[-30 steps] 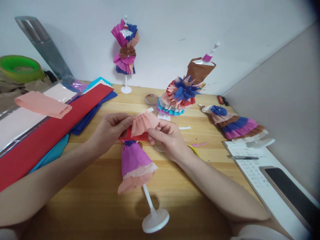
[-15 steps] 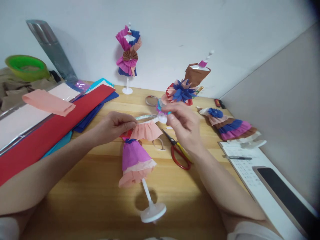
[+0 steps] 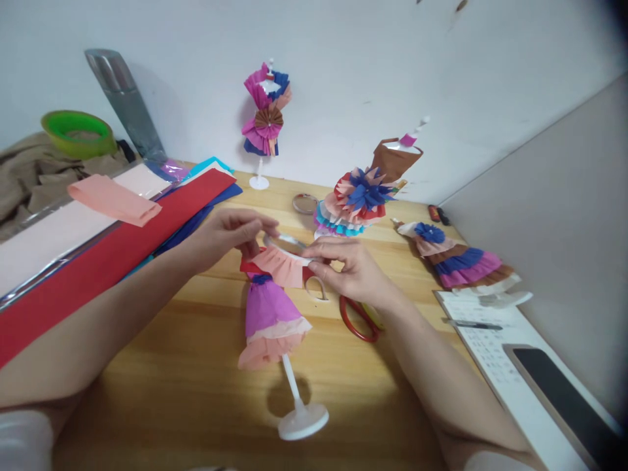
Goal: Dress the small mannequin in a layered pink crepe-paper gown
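My left hand point(image 3: 238, 234) is closed at the left end of a pleated pink crepe paper strip point(image 3: 279, 265). A whitish band runs in a curve along the strip's upper edge; what it is made of I cannot make out. My right hand point(image 3: 346, 265) pinches the strip's right end between thumb and fingers. Just behind and below the strip, a mini dress form point(image 3: 269, 307) in a purple skirt with pink ruffles lies tilted, its white round base point(image 3: 303, 422) toward me. Its red top is partly hidden by the strip.
Red-handled scissors point(image 3: 358, 320) lie partly under my right wrist. Crepe paper sheets point(image 3: 176, 219) are stacked at left, near a green tape roll point(image 3: 78, 134). More dressed forms point(image 3: 269, 121) stand at the back. A phone point(image 3: 559, 386) and a pen point(image 3: 473, 324) lie on the right.
My right hand has come down and left from above onto the strip's right end. My left hand has shifted its fingers at the left end. The view has moved slightly.
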Demonstrator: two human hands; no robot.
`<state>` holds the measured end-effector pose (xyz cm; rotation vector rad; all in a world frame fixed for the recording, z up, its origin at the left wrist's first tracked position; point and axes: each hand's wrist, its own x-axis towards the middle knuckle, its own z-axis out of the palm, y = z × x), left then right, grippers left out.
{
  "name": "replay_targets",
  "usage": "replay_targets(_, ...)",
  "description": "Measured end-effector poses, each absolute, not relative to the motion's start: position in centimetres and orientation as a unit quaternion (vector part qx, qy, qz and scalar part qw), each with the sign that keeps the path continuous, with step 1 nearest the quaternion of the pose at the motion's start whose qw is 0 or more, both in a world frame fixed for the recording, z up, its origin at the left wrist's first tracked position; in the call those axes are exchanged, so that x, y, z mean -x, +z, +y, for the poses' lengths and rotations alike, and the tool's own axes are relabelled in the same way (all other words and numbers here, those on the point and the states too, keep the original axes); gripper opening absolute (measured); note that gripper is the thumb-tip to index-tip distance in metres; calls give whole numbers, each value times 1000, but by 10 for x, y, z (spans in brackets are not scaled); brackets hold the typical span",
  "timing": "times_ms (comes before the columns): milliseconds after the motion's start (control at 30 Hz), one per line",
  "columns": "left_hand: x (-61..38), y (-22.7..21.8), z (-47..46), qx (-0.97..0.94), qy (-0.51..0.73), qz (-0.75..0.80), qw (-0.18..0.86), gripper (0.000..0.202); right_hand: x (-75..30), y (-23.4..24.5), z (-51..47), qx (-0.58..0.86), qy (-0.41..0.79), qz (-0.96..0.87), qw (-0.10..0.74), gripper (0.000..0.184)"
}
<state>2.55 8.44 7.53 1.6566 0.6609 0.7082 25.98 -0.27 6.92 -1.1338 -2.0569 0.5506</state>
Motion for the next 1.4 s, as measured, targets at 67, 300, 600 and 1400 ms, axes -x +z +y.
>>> replay_targets(67, -26, 76, 86, -687, 346, 330, 547, 36, -258, 68, -3, 451, 167, -798, 363, 18)
replay_targets(300, -36, 73, 62, -781, 367, 384, 329, 16, -246, 66, -10, 464, 60, -814, 346, 21)
replay_targets(600, -42, 68, 52, -781, 371, 413, 286, 11, -238, 58, -16, 480, 33, -817, 317, 24)
replay_targets(1400, -38, 74, 55, -803, 320, 390, 318, 12, -239, 59, -14, 487, -20, -815, 314, 23)
